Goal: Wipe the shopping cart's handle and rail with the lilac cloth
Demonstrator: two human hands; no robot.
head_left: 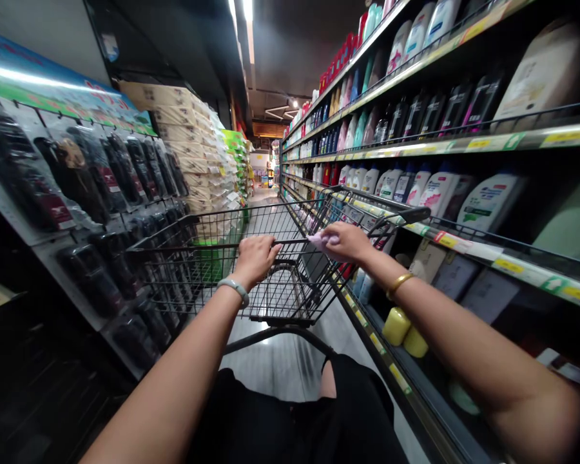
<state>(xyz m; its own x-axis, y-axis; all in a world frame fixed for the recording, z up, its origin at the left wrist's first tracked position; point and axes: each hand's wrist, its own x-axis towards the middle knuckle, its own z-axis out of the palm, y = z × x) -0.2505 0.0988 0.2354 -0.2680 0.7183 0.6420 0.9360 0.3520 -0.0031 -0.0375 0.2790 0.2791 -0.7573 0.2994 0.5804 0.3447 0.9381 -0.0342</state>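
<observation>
A black wire shopping cart (280, 290) stands crosswise in front of me, and its basket looks bare inside. My left hand (256, 258), below which a pale bangle circles the wrist, is closed over the near top rim of the cart. My right hand (345, 241), with a gold bangle on the forearm, holds a crumpled light purple cloth (323, 240) in its fingers, at the same rim, right of my left hand. The cart's handle (415, 214) sticks out to the right, close to the shelf.
Shelves of bottles (488, 200) run along the right side, with yellow containers (396, 326) low down. On the left hang packaged dark items (87, 167), and beyond them rise stacked beige packs (188, 142). The tiled aisle floor (265, 222) stretches ahead.
</observation>
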